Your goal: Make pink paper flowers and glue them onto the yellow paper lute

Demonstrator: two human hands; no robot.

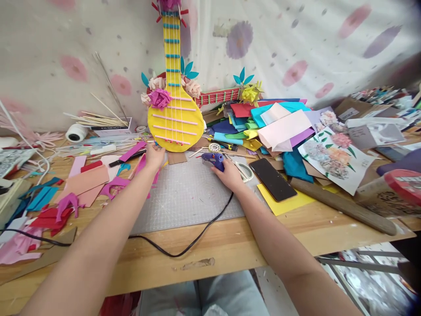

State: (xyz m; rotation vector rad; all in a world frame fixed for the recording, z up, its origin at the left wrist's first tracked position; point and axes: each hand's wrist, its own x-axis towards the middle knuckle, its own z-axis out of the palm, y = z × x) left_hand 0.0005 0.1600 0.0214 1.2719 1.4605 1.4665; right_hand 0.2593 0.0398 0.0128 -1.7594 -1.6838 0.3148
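A yellow lute-like paper instrument (176,116) stands upright at the back of the cutting mat, with white strings, blue frets, pink strips and a magenta paper flower. My left hand (155,156) is at its lower left edge, fingers bent against it; the fingertips are partly hidden. In my right hand (230,175) is a blue glue gun (213,159), its nozzle pointing left, low over the grey cutting mat (190,188). Its black cord (197,239) loops toward me and off to the left. White-handled scissors (245,171) lie just right of that hand.
Pink, red and blue paper scraps (88,177) cover the left side. A phone (272,179) rests on yellow paper at right, beside a long wooden stick (342,205). Folded coloured paper (283,125) is heaped behind. A thread spool (76,133) stands back left.
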